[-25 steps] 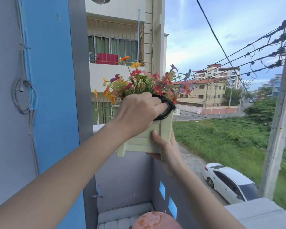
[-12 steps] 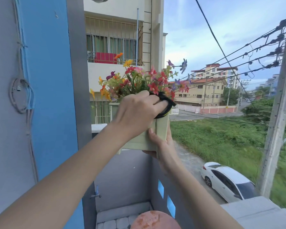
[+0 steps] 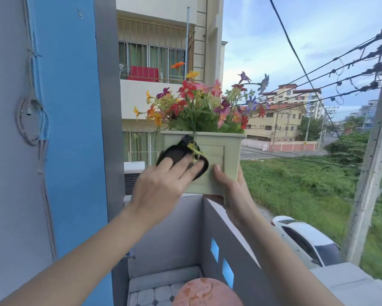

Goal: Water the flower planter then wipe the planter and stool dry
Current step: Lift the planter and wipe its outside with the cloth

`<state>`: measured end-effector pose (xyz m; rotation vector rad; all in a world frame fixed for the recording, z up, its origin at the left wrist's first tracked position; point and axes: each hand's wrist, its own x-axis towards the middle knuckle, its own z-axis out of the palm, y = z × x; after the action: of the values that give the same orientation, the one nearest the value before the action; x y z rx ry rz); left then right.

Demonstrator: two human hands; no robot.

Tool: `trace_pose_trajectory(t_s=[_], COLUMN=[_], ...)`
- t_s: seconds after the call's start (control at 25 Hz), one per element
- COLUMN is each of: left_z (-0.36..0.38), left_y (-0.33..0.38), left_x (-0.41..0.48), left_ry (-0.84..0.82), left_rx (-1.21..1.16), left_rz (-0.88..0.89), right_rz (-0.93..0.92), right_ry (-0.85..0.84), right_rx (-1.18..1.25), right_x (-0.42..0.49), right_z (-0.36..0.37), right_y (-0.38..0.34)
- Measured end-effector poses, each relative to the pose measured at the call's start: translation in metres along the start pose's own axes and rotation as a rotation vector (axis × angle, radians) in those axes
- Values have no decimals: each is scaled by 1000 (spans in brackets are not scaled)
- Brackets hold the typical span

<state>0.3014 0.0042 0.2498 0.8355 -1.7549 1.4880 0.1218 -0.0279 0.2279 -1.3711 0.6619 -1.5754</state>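
A pale green square planter [image 3: 221,155] full of colourful flowers [image 3: 205,104] is held up in the air over the balcony corner. My right hand [image 3: 234,191] grips its lower right corner from beneath, thumb on the front face. My left hand [image 3: 163,186] presses a black cloth [image 3: 176,155] flat against the planter's front left side. The round pinkish stool [image 3: 205,292] stands below, at the bottom edge of the view.
A grey balcony wall [image 3: 234,239] with small blue openings runs beneath the planter. A blue and grey wall [image 3: 64,129] with cables stands at left. Beyond are a neighbouring building, power lines, a pole [image 3: 371,168], grass and a white car [image 3: 305,241].
My left hand has slid from the planter's top rim down onto its front face, spreading the cloth flat. The planter has turned so that its front face shows.
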Motion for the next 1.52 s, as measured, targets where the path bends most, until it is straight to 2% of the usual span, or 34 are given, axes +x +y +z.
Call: trace_pose_trajectory(t_s=[0.12, 0.24, 0.32, 0.52, 0.72, 0.88, 0.92, 0.96, 1.0, 1.08, 1.2, 1.36, 1.44, 1.52], left_z=[-5, -3, -4, -8, -15, -17, -18, -20, -20, -24, -26, -17, -19, -23], left_y=[12, -10, -8, 27, 1, 22, 20, 14, 7, -5, 1, 19, 30, 36], left_x=[-21, -5, -1, -49, -11, -32, -38, -40, -37, -16, 11, -3, -10, -4], left_ry=[-98, -73, -65, -103, -2, -80, -89, -50, 20, 75, -173, -384, -350, -316], left_rx=[-54, -54, -51, -119, -152, -263, -302, -341, -396, -647, -1200, -1643, -1739, -1639], left_rz=[54, -175, -251, -70, -311, -128, -130, -198, -337, -717, -983, -1462, -1557, -1484], right_rz=[10, 17, 17, 18, 24, 28, 34, 50, 76, 144, 198, 199, 202, 198], right_ry=[29, 22, 6, 27, -1, -11, -6, -6, -8, -14, -60, -98, -77, -84], right_rx=[24, 11, 6, 74, 67, 57, 52, 56, 67, 101, 118, 133, 129, 113], right_x=[1, 1, 0, 9, 3, 1, 1, 2, 2, 2, -4, -13, -13, -12], right_z=[-2, -1, 1, -7, -4, -6, -9, -12, -15, -17, -14, -13, -17, -18], right_y=[4, 5, 3, -9, -8, -12, -14, -16, -18, -19, -18, -18, -16, -15])
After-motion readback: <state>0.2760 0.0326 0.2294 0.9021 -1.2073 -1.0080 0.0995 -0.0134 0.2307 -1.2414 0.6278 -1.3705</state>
